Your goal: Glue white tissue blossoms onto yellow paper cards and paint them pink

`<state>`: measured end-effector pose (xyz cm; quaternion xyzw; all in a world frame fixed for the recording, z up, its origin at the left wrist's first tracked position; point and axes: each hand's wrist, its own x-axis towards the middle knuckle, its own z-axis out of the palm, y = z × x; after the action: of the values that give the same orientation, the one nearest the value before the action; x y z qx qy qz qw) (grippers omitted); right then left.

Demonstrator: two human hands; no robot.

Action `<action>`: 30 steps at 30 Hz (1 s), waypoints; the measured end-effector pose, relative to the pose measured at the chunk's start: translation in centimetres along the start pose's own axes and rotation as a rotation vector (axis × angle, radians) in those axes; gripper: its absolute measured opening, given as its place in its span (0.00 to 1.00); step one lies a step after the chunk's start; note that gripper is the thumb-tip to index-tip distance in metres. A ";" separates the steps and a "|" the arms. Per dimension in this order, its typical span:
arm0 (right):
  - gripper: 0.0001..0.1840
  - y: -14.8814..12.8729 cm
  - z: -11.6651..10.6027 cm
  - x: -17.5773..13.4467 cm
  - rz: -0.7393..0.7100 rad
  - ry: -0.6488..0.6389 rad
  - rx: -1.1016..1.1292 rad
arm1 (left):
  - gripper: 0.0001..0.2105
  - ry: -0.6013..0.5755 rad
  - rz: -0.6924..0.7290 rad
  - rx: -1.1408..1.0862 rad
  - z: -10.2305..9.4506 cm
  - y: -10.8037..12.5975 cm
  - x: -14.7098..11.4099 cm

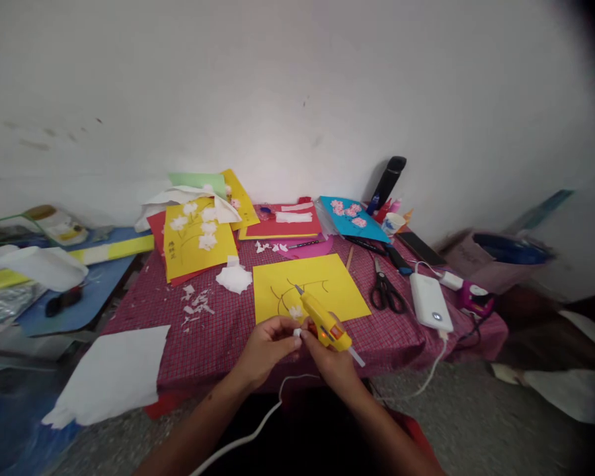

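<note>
A small white piece of paper (297, 332) is pinched in the fingertips of my left hand (272, 340), close to the table's front edge. My right hand (330, 354) is wrapped round a yellow glue gun (322, 317), whose nozzle points up and away to the left; its thumb and finger also meet the white piece. A clear glue stick (357, 357) pokes out of the gun's back end. Beneath and beyond the hands lies a yellow sheet (347, 291) with drawn branches and one white paper blossom (295, 311).
Black scissors (387, 294) and a white power bank (430, 301) lie to the right. Finished yellow blossom pictures (193, 244) and white paper scraps (197, 304) are on the left. A blue sheet (354, 218) with pink blossoms leans at the back. A white cable (268, 416) crosses my lap.
</note>
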<state>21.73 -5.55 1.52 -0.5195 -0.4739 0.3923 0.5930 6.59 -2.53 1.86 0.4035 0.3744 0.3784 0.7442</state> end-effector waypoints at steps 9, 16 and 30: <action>0.07 0.5 -0.2 -0.5 -0.052 -0.022 -0.098 | 0.14 0.035 0.037 -0.053 0.4 -0.2 0.0; 0.08 1.9 -0.6 -0.7 -0.171 -0.058 -0.174 | 0.13 0.088 0.017 -0.051 0.7 -0.2 0.2; 0.07 3.2 -0.9 -0.9 -0.306 -0.058 -0.174 | 0.18 0.145 -0.086 -0.186 1.2 0.0 -0.2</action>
<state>22.52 -6.16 -1.75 -0.4792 -0.5963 0.2699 0.5847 7.54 -3.05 2.36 0.2877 0.4074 0.4075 0.7650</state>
